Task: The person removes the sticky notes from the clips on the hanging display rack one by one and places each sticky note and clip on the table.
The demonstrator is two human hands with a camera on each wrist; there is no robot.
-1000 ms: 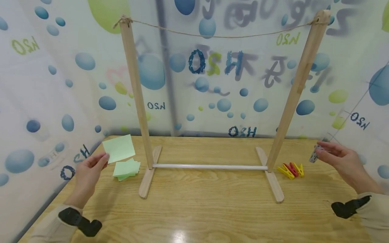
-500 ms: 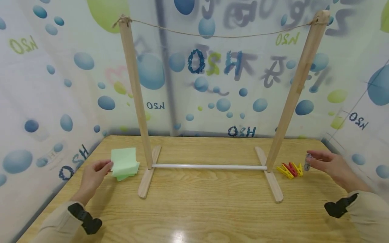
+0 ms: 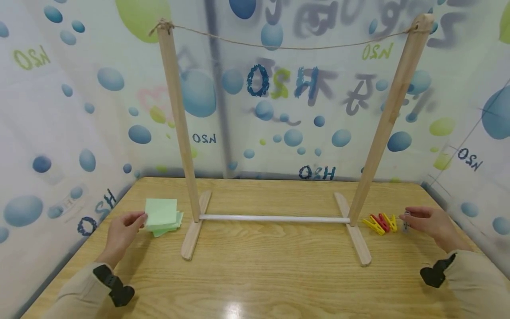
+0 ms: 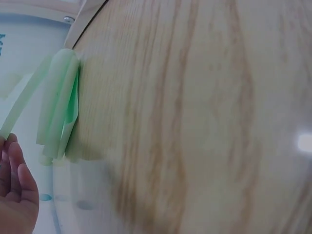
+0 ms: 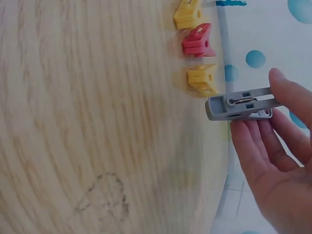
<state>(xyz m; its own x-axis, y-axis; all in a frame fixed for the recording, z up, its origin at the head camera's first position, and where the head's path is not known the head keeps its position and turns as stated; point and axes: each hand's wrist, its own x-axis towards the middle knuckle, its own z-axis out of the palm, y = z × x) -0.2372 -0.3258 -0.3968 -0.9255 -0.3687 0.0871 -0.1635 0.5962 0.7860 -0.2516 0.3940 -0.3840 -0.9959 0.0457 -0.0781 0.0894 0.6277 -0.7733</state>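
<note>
My left hand [image 3: 124, 231] pinches the left edge of a pale green paper note [image 3: 160, 210] between thumb and fingers. In the left wrist view the held note [image 4: 24, 100] slants away from the several other green notes [image 4: 58, 105], which lie close by on the table. At the right, my right hand [image 3: 433, 227] holds a grey clothespin [image 5: 239, 105], thumb on one leg and fingers on the other. The clothespin is close beside a row with a red clothespin [image 5: 197, 41] and two yellow ones, the nearer yellow clothespin [image 5: 202, 78] almost level with its tip.
Between the hands stands a wooden frame with a left post [image 3: 178, 124], a right post [image 3: 392, 117] and a white rod [image 3: 275, 219] low down. A thin string [image 3: 279, 47] sags between the post tops. A printed curtain [image 3: 255, 146] rises behind the wooden table [image 3: 275, 274].
The left hand has brought its note down and right, over the other notes. My right hand has lowered the grey clothespin and moved it left toward the coloured ones.
</note>
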